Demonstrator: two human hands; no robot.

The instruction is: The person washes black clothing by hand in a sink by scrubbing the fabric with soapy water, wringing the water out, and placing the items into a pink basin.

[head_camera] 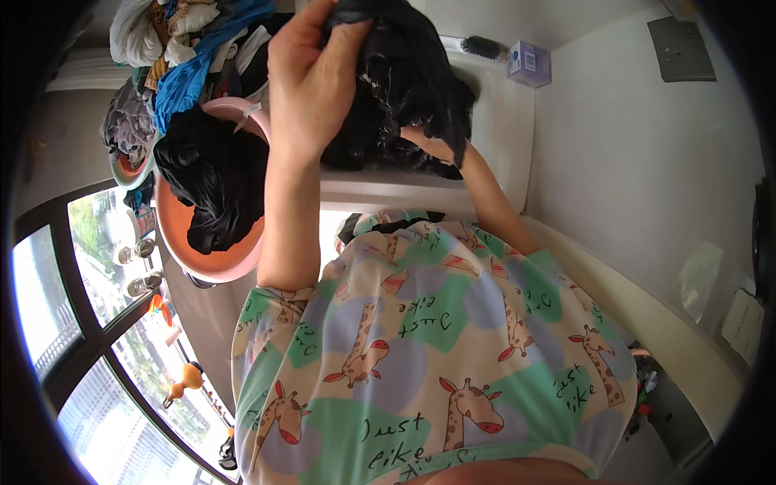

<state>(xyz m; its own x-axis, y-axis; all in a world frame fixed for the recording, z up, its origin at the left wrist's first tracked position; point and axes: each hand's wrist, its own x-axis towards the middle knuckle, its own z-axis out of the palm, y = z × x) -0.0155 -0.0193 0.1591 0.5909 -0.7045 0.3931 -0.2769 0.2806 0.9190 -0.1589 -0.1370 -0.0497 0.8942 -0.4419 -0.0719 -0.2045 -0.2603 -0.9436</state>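
My left hand (315, 82) is raised at the top of the view, gripping a wet black garment (418, 66) between thumb and fingers. The cloth hangs down over a white sink (503, 133), where more black fabric is bunched, with whitish suds on it. Lower and further right, my right hand (429, 142) reaches in among the black folds. Fabric covers most of its fingers, so I cannot see whether they are closed on it.
A pink-rimmed orange basin (173, 227) with a black garment (215, 176) in it stands left of the sink. Beyond it are heaped clothes (194, 54). A scrub brush (481, 47) and a purple box (529, 63) rest on the sink's far ledge. Windows (97, 254) line the left.
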